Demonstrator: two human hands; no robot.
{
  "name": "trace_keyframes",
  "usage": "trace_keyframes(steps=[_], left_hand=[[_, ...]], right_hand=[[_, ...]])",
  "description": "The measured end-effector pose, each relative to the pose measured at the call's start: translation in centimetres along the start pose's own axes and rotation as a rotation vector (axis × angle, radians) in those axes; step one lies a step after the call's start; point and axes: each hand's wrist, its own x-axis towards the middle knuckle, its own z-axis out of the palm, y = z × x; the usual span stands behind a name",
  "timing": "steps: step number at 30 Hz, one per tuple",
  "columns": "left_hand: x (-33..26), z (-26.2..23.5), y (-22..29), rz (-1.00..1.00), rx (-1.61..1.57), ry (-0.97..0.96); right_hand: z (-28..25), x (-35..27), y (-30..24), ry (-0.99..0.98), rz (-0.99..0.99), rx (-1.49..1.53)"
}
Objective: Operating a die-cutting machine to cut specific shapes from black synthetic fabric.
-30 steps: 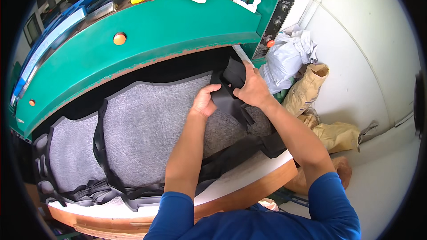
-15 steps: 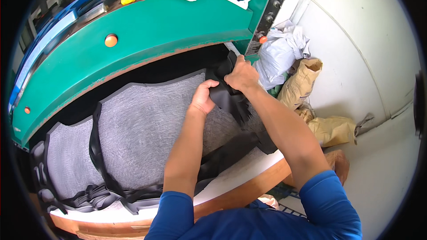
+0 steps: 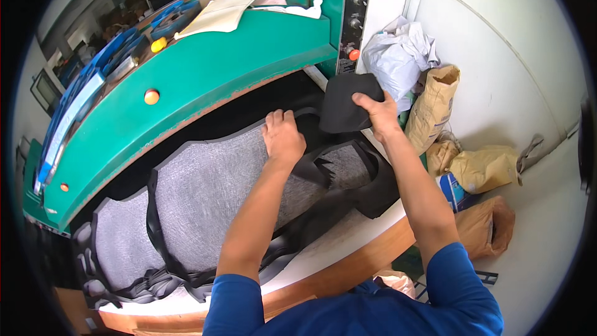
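My right hand [image 3: 384, 114] grips a flat black foam-like piece [image 3: 351, 101] with rounded corners, thumb on top; its underside fingers are hidden. The piece is raised over the right end of the machine bed. My left hand [image 3: 284, 139] has its fingers bent over a black offcut strip [image 3: 306, 112] at the upper edge of a grey, scuffed board [image 3: 211, 177]; its thumb is hidden. More black offcut webbing [image 3: 305, 219] lies across and around the board, with cut-out openings and jagged strips near the right end.
Behind the board stands a green press beam [image 3: 249, 43] with orange buttons, and a control panel [image 3: 356, 18] at its right. White plastic bags [image 3: 401, 50], brown paper sacks [image 3: 435, 106] and a yellowish sack [image 3: 488, 168] stand by the wall. A wooden table edge [image 3: 348, 274] runs in front.
My right hand has moved right, lifting the black piece away from the offcut webbing. My left hand has shifted onto the board's upper edge. The view has turned slightly.
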Motion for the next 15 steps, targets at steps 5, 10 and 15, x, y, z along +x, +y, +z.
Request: trace_keyframes(steps=[5,10,15], left_hand=[[2.2,0.7,1.3,0.069,0.257,-0.456],[1.5,2.7,-0.3,0.157,0.196,-0.323],[1.7,4.7,0.6,0.125,0.147,-0.388]], right_hand=[[-5.9,-4.3,-4.5,0.031,-0.038,0.323],[-15.4,-13.5,-6.3,0.112,-0.042,0.361],[-23.3,-27.8,-2.8,0.45,-0.048,0.29]])
